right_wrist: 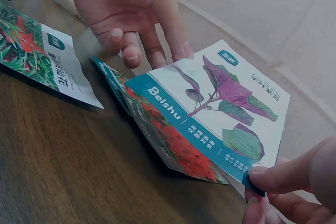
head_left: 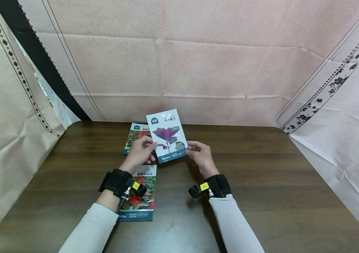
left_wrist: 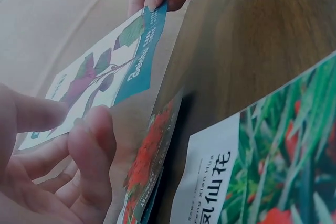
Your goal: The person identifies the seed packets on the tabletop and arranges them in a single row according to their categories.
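Both hands hold up a white seed packet [head_left: 167, 135] with a purple-leaved plant and a blue band along its bottom. My left hand [head_left: 139, 151] pinches its left edge, thumb over the front. At the lower right corner my right hand [head_left: 200, 156] grips it, thumb on the blue band in the right wrist view. Behind and below the raised packet lies a red-flower seed packet [head_left: 132, 138], partly covered by it. Another red-flower seed packet [head_left: 141, 215] lies nearer, under my left wrist, which hides part of it.
The brown wooden table [head_left: 277, 182] carries the packets. Pale patterned cloth [head_left: 179, 66] hangs along its back edge and both sides. A dark strip [head_left: 46, 63] runs down the cloth at the back left.
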Action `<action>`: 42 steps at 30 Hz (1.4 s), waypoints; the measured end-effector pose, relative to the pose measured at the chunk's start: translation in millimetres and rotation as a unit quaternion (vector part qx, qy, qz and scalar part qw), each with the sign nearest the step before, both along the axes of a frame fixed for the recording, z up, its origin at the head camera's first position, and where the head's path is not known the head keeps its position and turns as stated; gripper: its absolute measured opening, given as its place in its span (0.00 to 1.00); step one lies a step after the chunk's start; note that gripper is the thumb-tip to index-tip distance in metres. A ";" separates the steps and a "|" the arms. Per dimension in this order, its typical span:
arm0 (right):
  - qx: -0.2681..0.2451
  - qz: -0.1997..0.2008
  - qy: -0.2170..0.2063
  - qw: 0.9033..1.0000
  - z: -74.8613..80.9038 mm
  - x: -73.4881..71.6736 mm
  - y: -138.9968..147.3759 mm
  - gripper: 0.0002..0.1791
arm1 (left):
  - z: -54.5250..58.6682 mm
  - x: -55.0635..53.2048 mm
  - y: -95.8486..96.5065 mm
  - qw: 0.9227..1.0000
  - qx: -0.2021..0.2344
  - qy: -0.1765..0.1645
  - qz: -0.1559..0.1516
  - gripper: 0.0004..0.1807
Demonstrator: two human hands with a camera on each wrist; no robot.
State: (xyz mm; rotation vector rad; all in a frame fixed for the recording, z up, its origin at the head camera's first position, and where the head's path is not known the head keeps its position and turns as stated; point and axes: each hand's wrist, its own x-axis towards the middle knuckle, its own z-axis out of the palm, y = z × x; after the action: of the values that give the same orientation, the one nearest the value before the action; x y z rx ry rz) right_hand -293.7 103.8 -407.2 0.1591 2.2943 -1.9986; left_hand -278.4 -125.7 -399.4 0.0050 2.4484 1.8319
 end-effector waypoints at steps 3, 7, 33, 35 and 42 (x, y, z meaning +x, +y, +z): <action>0.000 0.003 0.000 1.000 -0.2 0.1 0.2 0.16 | 0.8 -0.4 0.0 1.000 0.003 -0.001 0.005 0.18; 0.003 0.013 0.001 1.000 -0.1 0.8 0.9 0.15 | 1.3 -1.2 0.5 1.000 0.007 0.003 0.017 0.16; -0.040 0.018 -0.011 0.999 11.1 -2.4 16.8 0.13 | 0.2 0.5 6.1 0.999 0.004 0.009 -0.034 0.10; -0.044 0.012 -0.009 0.999 12.5 -2.9 18.5 0.13 | 0.3 1.2 7.0 0.999 0.002 0.003 -0.049 0.10; -0.041 -0.008 0.001 0.999 19.3 -2.8 24.6 0.15 | 1.2 3.2 9.7 0.994 0.002 0.000 -0.105 0.08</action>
State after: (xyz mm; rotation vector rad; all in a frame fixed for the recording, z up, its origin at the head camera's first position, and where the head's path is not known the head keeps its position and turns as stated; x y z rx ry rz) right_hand -296.5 128.4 -387.9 0.1703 2.2140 -2.0971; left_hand -275.2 -116.0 -398.2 0.2538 2.3415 1.7466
